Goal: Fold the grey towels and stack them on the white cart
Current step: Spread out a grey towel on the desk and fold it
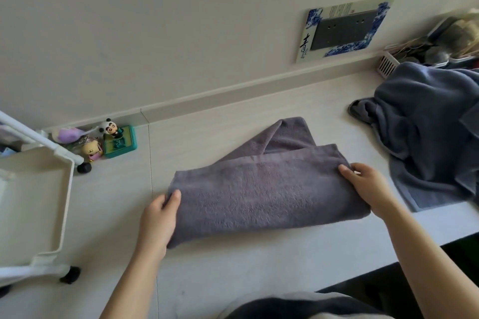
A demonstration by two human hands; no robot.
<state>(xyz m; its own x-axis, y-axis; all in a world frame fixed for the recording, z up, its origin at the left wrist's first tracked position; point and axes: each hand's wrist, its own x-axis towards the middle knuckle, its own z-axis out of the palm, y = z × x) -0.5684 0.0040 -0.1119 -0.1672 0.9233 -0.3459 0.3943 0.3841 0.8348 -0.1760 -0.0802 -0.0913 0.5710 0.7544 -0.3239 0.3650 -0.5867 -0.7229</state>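
Grey-purple terry towel (261, 189), folded over on itself, lying across the middle of the pale wood-grain counter (259, 272), seen from the head camera; a loose flap of the same cloth reaching back toward the wall behind the folded band. Left hand (159, 217) at the towel's left end, thumb on top and fingers curled round the edge, gripping the cloth. Right hand (365, 186) at the towel's right end, thumb and fingers pinching the upper corner of the fold. Both forearms stretched in from the lower edge of the frame. White plastic cart (39, 204) with black castors standing on the counter at far left, well apart from the towel, its top tray holding no towel. Heap of blue-grey unfolded towels (427, 132) piled at the right end of the counter, near the right hand but not touching it. Small toy figures, among them a panda figurine (111, 127) on a green box (120, 142), clustered against the wall just beside the cart. Dark grey wall socket plate (346, 31) framed by a blue-and-white patterned sticker on the cream wall above. White slotted basket (387, 63) of dark utensils at far upper right, partly behind the towel heap; contents too blurred to name.
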